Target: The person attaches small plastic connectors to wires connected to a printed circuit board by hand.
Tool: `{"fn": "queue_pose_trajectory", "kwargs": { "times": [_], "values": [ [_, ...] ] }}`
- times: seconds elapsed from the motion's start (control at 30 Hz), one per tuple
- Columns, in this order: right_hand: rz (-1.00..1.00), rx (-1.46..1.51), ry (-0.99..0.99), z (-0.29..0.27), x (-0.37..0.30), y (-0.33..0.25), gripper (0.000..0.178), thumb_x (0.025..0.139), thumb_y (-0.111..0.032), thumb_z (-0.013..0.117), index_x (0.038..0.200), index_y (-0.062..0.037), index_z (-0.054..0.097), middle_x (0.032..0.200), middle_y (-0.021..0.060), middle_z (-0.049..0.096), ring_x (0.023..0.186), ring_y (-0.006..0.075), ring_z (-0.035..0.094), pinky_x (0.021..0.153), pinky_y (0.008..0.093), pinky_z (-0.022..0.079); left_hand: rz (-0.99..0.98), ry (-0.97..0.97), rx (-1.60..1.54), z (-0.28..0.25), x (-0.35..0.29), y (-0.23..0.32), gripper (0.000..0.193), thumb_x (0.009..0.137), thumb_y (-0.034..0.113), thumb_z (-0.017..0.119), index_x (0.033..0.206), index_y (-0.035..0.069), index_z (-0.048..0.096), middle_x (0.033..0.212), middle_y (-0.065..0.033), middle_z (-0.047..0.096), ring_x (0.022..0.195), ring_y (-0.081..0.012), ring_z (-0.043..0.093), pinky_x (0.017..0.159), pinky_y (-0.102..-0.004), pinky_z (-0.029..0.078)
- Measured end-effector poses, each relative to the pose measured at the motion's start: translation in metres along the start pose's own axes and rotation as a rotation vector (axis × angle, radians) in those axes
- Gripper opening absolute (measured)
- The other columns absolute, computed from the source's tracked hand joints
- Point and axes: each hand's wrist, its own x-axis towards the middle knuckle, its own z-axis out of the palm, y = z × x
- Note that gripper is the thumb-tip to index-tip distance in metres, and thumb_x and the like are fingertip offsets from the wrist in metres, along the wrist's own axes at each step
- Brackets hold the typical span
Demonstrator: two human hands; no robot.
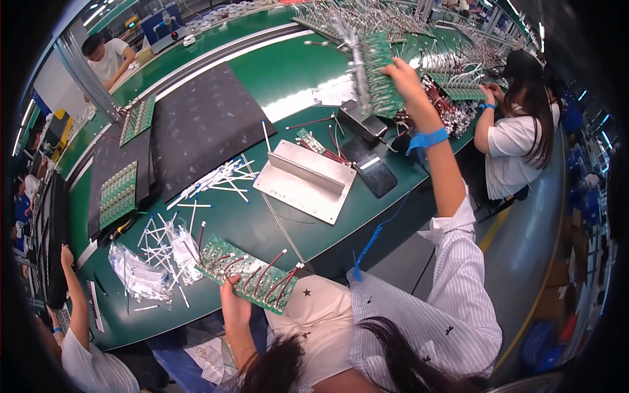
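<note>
My left hand (234, 302) grips the lower edge of a green circuit board panel (265, 278), held tilted over the table's near edge. Short red and black wires with white connectors stand up from its face. Raised at the far right, my right hand (405, 80) has its fingers at the edge of a second green circuit board panel (380, 72), held steeply tilted. Pale, blurred wires show along that panel's left side. A blue strap (429, 139) circles my right wrist. Between my hands, an angled metal fixture (295, 190) rests on the green table.
White sticks with blue ends (219, 180) and a clear plastic bag (141, 272) lie left. A phone (372, 169) and black box (362, 123) sit beyond the fixture. Circuit panels (119, 193) lie far left. A co-worker (517, 124) handles wired panels at right; another person's arm (75, 295) is left.
</note>
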Motion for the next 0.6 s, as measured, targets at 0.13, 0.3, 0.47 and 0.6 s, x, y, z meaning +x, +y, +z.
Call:
{"fn": "queue_pose_trajectory", "kwargs": {
  "times": [0.13, 0.3, 0.47, 0.6],
  "values": [
    [-0.002, 0.154, -0.046, -0.013, -0.005, -0.006, 0.048, 0.083, -0.015, 0.055, 0.124, 0.0043, 0.040, 0.101, 0.0064, 0.057, 0.091, 0.0125, 0.051, 0.080, 0.0247, 0.040, -0.018, -0.024, 0.001, 0.005, -0.001, -0.004, 0.034, 0.079, 0.003, 0.045, 0.113, 0.002, 0.044, 0.107, -0.0110, 0.053, 0.098, -0.0250, 0.055, 0.085, -0.0399, 0.046],
    [0.030, -0.107, -0.006, -0.004, 0.009, 0.062, 0.045, 0.083, -0.017, 0.057, 0.119, 0.0064, 0.045, 0.100, 0.0122, 0.058, 0.089, 0.0155, 0.052, 0.076, 0.0278, 0.041, -0.038, -0.030, -0.012, 0.009, 0.002, -0.007, 0.033, 0.080, 0.004, 0.044, 0.112, 0.003, 0.045, 0.105, -0.0110, 0.054, 0.096, -0.0256, 0.055, 0.084, -0.0401, 0.046],
    [0.084, -0.293, 0.041, 0.012, 0.011, 0.127, 0.036, 0.078, -0.021, 0.062, 0.101, 0.0044, 0.052, 0.092, 0.0157, 0.060, 0.085, 0.0235, 0.056, 0.074, 0.0323, 0.044, -0.043, -0.034, -0.008, 0.012, 0.002, -0.006, 0.032, 0.079, 0.005, 0.046, 0.111, 0.002, 0.046, 0.104, -0.0107, 0.055, 0.096, -0.0251, 0.055, 0.086, -0.0393, 0.045],
    [-0.084, -0.641, 0.074, 0.019, 0.005, 0.119, 0.035, 0.074, -0.022, 0.064, 0.099, 0.0007, 0.054, 0.090, 0.0215, 0.060, 0.087, 0.0360, 0.057, 0.074, 0.0408, 0.044, -0.042, -0.045, -0.003, 0.007, 0.002, -0.007, 0.031, 0.079, 0.006, 0.047, 0.110, 0.001, 0.046, 0.105, -0.0101, 0.055, 0.098, -0.0243, 0.054, 0.088, -0.0389, 0.044]
  ]
}}
